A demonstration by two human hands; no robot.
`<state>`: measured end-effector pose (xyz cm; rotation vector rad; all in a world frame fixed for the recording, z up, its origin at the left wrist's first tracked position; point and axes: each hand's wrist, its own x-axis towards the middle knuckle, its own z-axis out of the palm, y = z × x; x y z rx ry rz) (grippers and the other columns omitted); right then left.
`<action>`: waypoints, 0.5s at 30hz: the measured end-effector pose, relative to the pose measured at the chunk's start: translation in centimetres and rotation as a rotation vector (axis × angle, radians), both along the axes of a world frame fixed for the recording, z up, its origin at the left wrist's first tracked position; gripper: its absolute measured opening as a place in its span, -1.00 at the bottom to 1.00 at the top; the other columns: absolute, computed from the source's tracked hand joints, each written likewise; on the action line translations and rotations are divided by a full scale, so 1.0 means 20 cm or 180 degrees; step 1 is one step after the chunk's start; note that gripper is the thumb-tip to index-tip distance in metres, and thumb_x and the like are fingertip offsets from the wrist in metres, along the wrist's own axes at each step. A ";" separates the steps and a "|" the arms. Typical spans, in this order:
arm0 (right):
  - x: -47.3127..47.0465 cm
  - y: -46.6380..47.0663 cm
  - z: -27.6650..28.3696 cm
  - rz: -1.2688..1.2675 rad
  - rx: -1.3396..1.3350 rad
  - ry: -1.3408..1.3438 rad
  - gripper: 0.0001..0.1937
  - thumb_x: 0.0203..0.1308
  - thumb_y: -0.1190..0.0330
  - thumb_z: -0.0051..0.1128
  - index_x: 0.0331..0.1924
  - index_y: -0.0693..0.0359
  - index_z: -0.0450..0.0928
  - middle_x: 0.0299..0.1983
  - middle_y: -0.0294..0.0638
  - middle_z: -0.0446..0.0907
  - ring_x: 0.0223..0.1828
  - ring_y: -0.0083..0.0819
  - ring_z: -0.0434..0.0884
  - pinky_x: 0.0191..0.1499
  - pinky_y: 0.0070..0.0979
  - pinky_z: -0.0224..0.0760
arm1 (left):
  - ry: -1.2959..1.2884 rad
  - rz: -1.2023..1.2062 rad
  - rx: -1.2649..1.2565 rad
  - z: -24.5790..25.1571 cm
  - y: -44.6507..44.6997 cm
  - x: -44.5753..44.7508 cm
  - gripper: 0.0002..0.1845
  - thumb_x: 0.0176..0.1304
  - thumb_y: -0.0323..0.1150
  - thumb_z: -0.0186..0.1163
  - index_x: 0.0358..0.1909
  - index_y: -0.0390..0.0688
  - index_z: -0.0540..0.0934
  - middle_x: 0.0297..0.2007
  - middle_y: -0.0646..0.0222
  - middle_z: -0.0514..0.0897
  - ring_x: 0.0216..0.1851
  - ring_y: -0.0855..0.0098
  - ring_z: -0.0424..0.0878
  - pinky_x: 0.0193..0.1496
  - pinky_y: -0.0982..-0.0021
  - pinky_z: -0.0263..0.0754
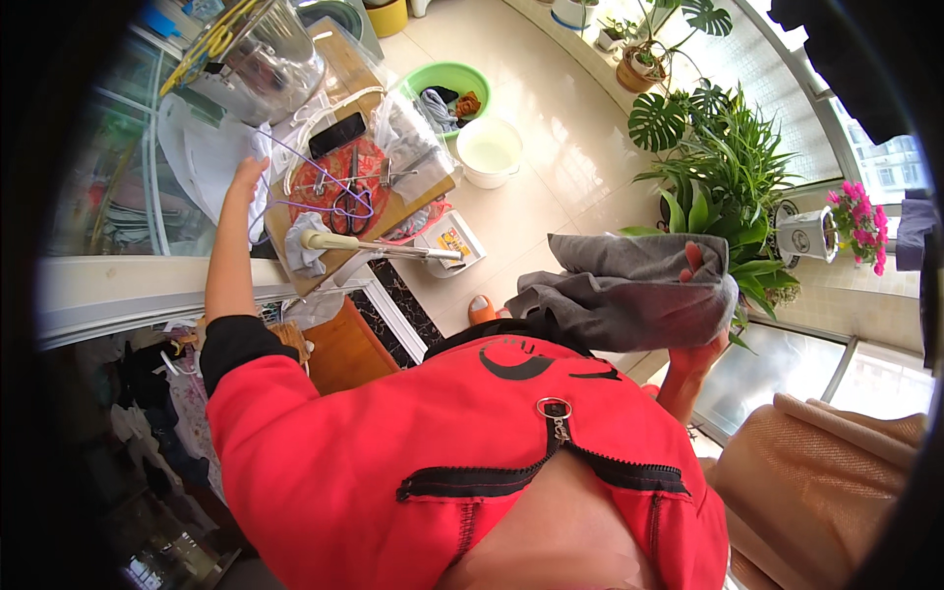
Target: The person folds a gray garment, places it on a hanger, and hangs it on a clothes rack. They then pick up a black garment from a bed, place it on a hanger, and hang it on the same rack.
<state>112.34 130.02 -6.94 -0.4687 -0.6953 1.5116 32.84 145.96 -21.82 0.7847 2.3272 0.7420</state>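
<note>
My left hand point(253, 175) reaches out to the work table's left side, its fingers closed at the lower bar of a purple clothes hanger point(313, 169). A white cloth point(210, 158) lies against that hand; whether the fingers pinch it too is unclear. The hanger's hook points right, over black-handled scissors point(349, 203) and a red patterned mat point(304, 181). On the other side, my right hand point(697, 354) holds up a grey garment point(627, 295) from beneath and inside. Two fingertips show through an opening near its top edge; the cloth hides the rest of the fingers.
A dark phone point(338, 136) and plastic bags share the wooden table point(413, 203). A pale-handled metal pole point(383, 247) juts across its front corner. Behind are a green basin point(450, 74) with clothes and a white bucket point(489, 155). Potted plants point(708, 147) line the right; a brown cover point(818, 472) hangs nearby.
</note>
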 end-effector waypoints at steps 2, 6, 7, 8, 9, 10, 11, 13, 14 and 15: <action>-0.08 0.08 0.01 -0.0064 -0.0076 -0.0149 -0.26 0.31 0.27 0.05 0.41 0.52 -0.05 0.45 0.24 0.05 0.31 -0.11 0.43 0.34 -0.21 0.34 | -0.0317 -0.0127 0.0090 0.26 -0.04 0.14 -0.35 0.35 -0.14 0.18 0.42 -0.08 0.27 0.16 0.28 0.54 0.16 0.36 0.47 0.17 0.35 0.34; -0.24 0.23 -0.02 -0.0294 -0.0138 -0.0594 -0.47 0.32 0.45 -0.05 0.33 0.49 0.17 0.35 0.17 0.28 0.30 -0.12 0.43 0.34 -0.26 0.33 | -0.0436 -0.1601 0.1400 0.91 -0.23 0.75 -0.55 0.42 -0.21 0.09 0.24 -0.24 0.47 0.07 0.30 0.61 0.05 0.45 0.55 0.12 0.46 0.40; -0.28 0.27 -0.03 -0.0311 -0.0116 -0.0660 -0.52 0.32 0.49 -0.08 0.31 0.46 0.23 0.32 0.14 0.34 0.29 -0.13 0.44 0.33 -0.27 0.34 | -0.0541 -0.1837 0.1484 1.03 -0.28 0.97 -0.56 0.44 -0.22 0.07 0.24 -0.26 0.47 0.06 0.30 0.62 0.05 0.46 0.56 0.13 0.45 0.40; -0.32 0.30 -0.05 -0.0513 -0.0472 -0.0700 -0.56 0.29 0.57 -0.10 0.27 0.39 0.29 0.28 0.06 0.41 0.26 -0.16 0.47 0.30 -0.29 0.37 | -0.0728 -0.2380 0.1879 1.11 -0.35 1.19 -0.56 0.45 -0.23 0.05 0.24 -0.27 0.46 0.05 0.29 0.62 0.04 0.47 0.57 0.14 0.44 0.41; -0.37 0.34 -0.06 -0.0520 -0.0565 -0.0852 -0.63 0.34 0.57 -0.08 0.22 0.25 0.33 0.11 -0.14 0.53 0.04 -0.42 0.58 0.04 -0.51 0.52 | -0.0891 -0.2612 0.1752 1.15 -0.41 1.42 -0.55 0.43 -0.23 0.10 0.25 -0.27 0.46 0.08 0.28 0.61 0.11 0.47 0.54 0.21 0.45 0.37; -0.42 0.37 -0.08 -0.0457 -0.0382 -0.0819 -0.66 0.38 0.56 -0.10 0.20 0.20 0.34 0.06 -0.20 0.54 -0.02 -0.51 0.57 -0.08 -0.61 0.51 | -0.1529 -0.2697 0.1737 1.13 -0.44 1.66 -0.50 0.39 -0.21 0.16 0.27 -0.28 0.44 0.14 0.23 0.58 0.20 0.43 0.49 0.30 0.42 0.31; -0.47 0.40 -0.08 -0.0388 -0.0308 -0.0990 -0.69 0.41 0.55 -0.14 0.19 0.20 0.35 0.03 -0.22 0.54 -0.05 -0.53 0.56 -0.11 -0.63 0.49 | -0.1228 -0.3216 0.1836 1.09 -0.42 1.88 -0.37 0.33 -0.15 0.24 0.32 -0.30 0.36 0.24 0.19 0.49 0.30 0.36 0.40 0.38 0.36 0.21; -0.56 0.45 -0.08 -0.0274 0.0172 -0.1468 -0.76 0.37 0.60 -0.15 0.07 0.27 0.37 -0.11 -0.21 0.54 -0.16 -0.49 0.53 -0.16 -0.51 0.47 | -0.0811 -0.3829 0.1838 0.98 -0.35 2.24 -0.17 0.26 0.00 0.30 0.41 -0.27 0.22 0.34 0.19 0.35 0.35 0.35 0.29 0.41 0.31 0.14; -0.59 0.49 -0.07 -0.0756 0.0807 -0.2303 -0.74 0.36 0.62 -0.15 0.08 0.28 0.36 -0.12 -0.24 0.54 -0.18 -0.50 0.52 -0.16 -0.55 0.45 | -0.1687 -0.3627 0.1955 0.91 -0.31 2.40 -0.19 0.24 0.04 0.30 0.36 -0.28 0.29 0.29 0.21 0.42 0.32 0.38 0.33 0.35 0.35 0.21; -0.60 0.54 -0.05 -0.1159 0.1468 -0.2993 -0.73 0.34 0.63 -0.14 0.09 0.29 0.35 -0.13 -0.26 0.54 -0.21 -0.51 0.52 -0.16 -0.60 0.43 | -0.2486 -0.3276 0.1854 0.88 -0.26 2.51 -0.20 0.22 0.09 0.29 0.30 -0.30 0.37 0.24 0.23 0.48 0.29 0.42 0.37 0.30 0.39 0.28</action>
